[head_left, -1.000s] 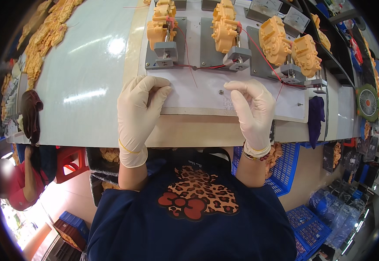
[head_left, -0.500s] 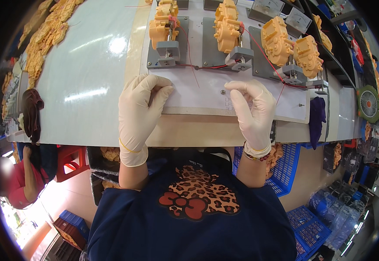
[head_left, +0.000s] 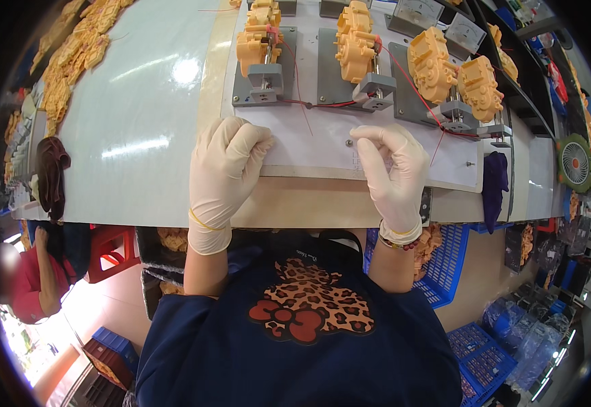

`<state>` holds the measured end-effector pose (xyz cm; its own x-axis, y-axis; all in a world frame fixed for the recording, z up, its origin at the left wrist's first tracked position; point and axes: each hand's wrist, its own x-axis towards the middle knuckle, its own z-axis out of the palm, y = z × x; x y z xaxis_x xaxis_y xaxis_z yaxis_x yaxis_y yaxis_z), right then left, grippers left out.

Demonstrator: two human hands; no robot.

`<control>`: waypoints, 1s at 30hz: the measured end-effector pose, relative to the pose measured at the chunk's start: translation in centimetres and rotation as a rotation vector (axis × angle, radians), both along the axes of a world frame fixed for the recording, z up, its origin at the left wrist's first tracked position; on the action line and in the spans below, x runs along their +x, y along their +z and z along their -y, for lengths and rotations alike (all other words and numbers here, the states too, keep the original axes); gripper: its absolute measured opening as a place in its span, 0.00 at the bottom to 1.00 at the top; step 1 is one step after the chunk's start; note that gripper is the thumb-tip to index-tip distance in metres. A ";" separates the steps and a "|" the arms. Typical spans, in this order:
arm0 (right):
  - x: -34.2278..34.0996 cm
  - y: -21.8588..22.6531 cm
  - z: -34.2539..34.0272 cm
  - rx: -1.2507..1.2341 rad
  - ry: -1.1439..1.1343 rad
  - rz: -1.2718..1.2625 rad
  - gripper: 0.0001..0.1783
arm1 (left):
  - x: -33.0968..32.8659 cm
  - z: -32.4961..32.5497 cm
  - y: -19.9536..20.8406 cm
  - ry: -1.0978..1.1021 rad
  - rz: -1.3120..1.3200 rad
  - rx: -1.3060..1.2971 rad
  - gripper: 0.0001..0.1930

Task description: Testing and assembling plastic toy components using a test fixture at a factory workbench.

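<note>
This is a factory assembly workshop. A long white bench (head_left: 139,136) carries a row of grey metal fixtures (head_left: 261,74) holding orange plastic gearboxes (head_left: 356,41) wired with red leads, with analogue meters (head_left: 414,12) behind them. More orange parts (head_left: 71,61) lie heaped at the bench's far left, blue plastic crates (head_left: 444,264) stand below it, and a small fan (head_left: 575,161) sits at the right.
</note>
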<state>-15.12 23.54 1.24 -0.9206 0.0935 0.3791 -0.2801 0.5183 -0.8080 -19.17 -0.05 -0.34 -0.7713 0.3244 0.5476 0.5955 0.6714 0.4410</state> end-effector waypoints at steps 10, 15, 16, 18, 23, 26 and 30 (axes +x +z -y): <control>-0.1 0.0 0.0 0.019 -0.002 -0.018 0.06 | -0.1 0.0 0.3 -0.015 -0.002 0.003 0.07; 0.0 0.0 0.0 0.005 -0.001 -0.003 0.05 | -0.1 0.1 -0.2 -0.012 -0.004 0.010 0.07; -0.1 0.0 0.0 0.005 -0.001 -0.003 0.05 | -0.1 0.1 -0.3 -0.007 0.002 0.013 0.07; 0.0 0.0 0.0 0.021 -0.003 -0.012 0.05 | 0.0 0.1 -0.2 -0.002 0.005 0.012 0.07; 0.0 -0.1 0.0 0.017 -0.004 -0.007 0.05 | 0.0 0.0 -0.1 0.006 0.010 0.023 0.07; 0.0 -0.2 0.0 0.015 -0.004 -0.009 0.05 | 0.0 -0.1 0.2 0.003 0.010 0.017 0.07; 0.0 -0.1 0.0 0.064 -0.018 -0.006 0.05 | 0.0 -0.1 0.1 0.003 0.012 0.023 0.07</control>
<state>-15.13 23.54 1.15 -0.9165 0.0857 0.3908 -0.2751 0.5741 -0.7712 -19.14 0.06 -0.23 -0.7788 0.3095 0.5456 0.5881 0.6627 0.4636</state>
